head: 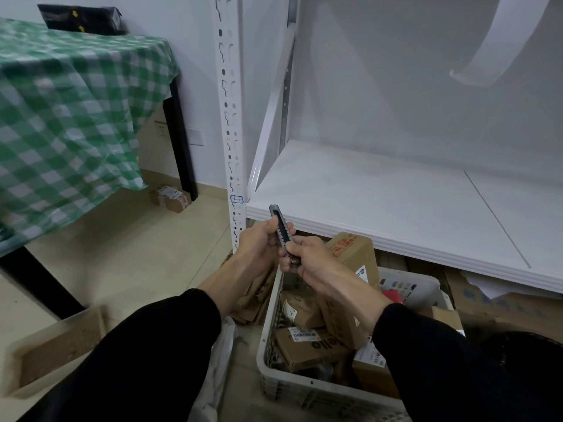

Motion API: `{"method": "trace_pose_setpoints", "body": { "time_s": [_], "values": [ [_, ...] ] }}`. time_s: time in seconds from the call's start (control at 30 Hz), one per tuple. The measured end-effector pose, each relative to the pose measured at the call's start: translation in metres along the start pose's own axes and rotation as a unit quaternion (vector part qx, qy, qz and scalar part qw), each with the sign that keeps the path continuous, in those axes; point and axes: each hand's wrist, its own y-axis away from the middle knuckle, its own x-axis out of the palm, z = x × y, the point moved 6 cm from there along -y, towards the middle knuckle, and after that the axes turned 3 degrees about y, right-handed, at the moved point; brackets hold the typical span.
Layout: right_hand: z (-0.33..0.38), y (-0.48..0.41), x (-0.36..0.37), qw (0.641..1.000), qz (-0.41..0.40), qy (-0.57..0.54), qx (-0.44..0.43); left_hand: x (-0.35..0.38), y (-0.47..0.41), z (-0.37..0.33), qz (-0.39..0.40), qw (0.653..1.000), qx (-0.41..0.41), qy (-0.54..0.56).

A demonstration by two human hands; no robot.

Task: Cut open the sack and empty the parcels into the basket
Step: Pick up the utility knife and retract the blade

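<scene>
I saw both hands held close together above the basket [268, 336]. The left hand [261, 243] was curled round the middle of the knife [282, 228]. The right hand [308, 257] gripped the knife's bottom end. The knife pointed up, in front of the edge of the white shelf [380, 196]. I could not tell if the blade was out. The basket sat on the floor, full of brown boxes [307, 347]. A white bag [220, 357] lay just beside the basket, on its left.
</scene>
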Motion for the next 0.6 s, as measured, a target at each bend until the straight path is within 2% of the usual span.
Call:
{"method": "trace_pose_setpoints", "body": {
  "time_s": [0.33, 0.4, 0.43, 0.5, 0.53, 0.6],
  "values": [
    [-0.002, 0.003, -0.010, 0.998, 0.029, -0.034, 0.042, -0.005, -0.003, 0.003, -0.011, 1.000, -0.010, -0.012],
    [-0.003, -0.001, -0.018, 0.999, 0.016, 0.043, 0.017, -0.007, -0.005, 0.004, -0.019, 1.000, -0.006, -0.001],
    [-0.002, -0.002, -0.024, 0.992, -0.004, 0.127, -0.005, -0.008, -0.006, 0.004, -0.026, 1.000, -0.003, 0.002],
    [0.002, -0.002, -0.033, 0.938, -0.067, 0.335, -0.057, -0.010, -0.008, 0.005, -0.045, 0.999, 0.003, -0.004],
    [0.004, -0.002, -0.035, 0.909, -0.093, 0.400, -0.078, -0.008, -0.007, 0.005, -0.052, 0.999, 0.006, -0.008],
    [0.009, 0.003, -0.035, 0.888, -0.123, 0.430, -0.105, -0.004, -0.002, 0.005, -0.064, 0.998, 0.013, -0.014]
  ]
}}
